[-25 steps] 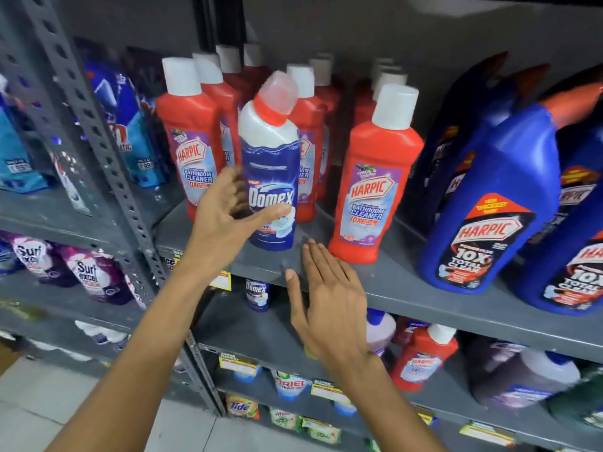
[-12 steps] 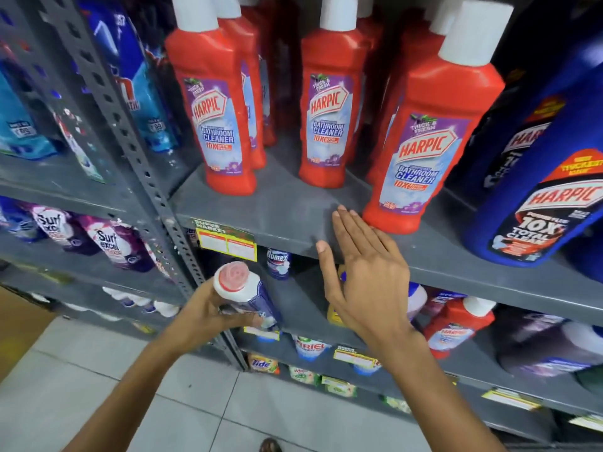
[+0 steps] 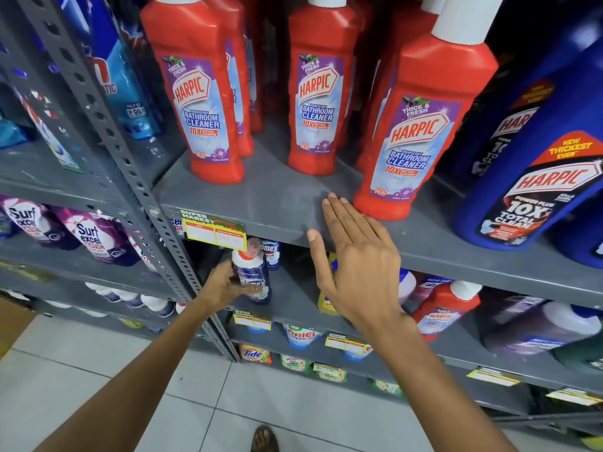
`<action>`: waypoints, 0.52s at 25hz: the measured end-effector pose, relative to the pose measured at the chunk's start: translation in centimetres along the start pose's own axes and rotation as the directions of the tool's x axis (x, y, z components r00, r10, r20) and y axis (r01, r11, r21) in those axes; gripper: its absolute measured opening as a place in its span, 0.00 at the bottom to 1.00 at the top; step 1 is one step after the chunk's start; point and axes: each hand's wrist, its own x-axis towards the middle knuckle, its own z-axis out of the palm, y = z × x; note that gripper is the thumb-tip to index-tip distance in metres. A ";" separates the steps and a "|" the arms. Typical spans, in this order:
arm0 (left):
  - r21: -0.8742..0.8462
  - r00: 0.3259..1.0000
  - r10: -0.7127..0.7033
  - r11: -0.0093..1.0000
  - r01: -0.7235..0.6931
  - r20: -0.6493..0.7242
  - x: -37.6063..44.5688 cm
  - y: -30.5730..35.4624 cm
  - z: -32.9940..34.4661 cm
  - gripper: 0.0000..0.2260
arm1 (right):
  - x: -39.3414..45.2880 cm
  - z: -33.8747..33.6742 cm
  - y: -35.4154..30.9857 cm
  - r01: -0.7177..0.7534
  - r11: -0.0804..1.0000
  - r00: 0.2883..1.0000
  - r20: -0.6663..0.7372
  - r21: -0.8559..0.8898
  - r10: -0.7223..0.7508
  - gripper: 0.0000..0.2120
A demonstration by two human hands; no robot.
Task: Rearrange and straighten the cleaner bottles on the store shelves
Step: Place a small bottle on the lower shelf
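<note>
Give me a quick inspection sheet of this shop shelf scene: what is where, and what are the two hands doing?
Surface: grey metal shelf, bare patch at its front edge.
Job's things: red Harpic bottles upright on that shelf; blue Harpic bottles to their right; Domex bottle upright at the shelf below, beside another Domex bottle.
Clutter: yellow price tag on the shelf edge; detergent packs on the left rack.
Grips: left hand wrapped round the Domex bottle; right hand open and flat, fingertips over the upper shelf edge, holding nothing.
Cables: nothing seen.
Surroundings: pale tiled floor; a foot at the bottom.
</note>
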 end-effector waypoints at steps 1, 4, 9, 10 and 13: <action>-0.007 1.000 -0.015 1.000 0.015 -0.004 0.2 -0.2 0.1 0.32 | 0.1 0.0 -0.1 -0.001 1.000 1.000 -0.001 0.003 0.001 0.24; -0.041 0.999 -0.039 0.998 0.038 -0.025 0.4 -0.5 0.6 0.34 | 0.1 -0.1 -0.2 -0.011 1.000 1.000 -0.001 0.003 0.011 0.24; -0.064 0.997 -0.078 0.995 0.078 0.006 1.3 -0.9 0.5 0.36 | 0.1 -0.1 -0.3 -0.023 0.999 1.000 0.007 0.028 0.023 0.24; -0.061 0.996 -0.090 0.994 0.091 0.017 1.3 -0.9 0.4 0.37 | 0.1 -0.1 -0.3 -0.024 0.999 1.000 0.008 0.032 0.024 0.24; -0.042 0.997 -0.072 0.996 0.074 0.037 1.5 -1.4 0.4 0.39 | 0.1 -0.1 -0.3 -0.024 0.999 1.000 0.009 0.041 0.023 0.24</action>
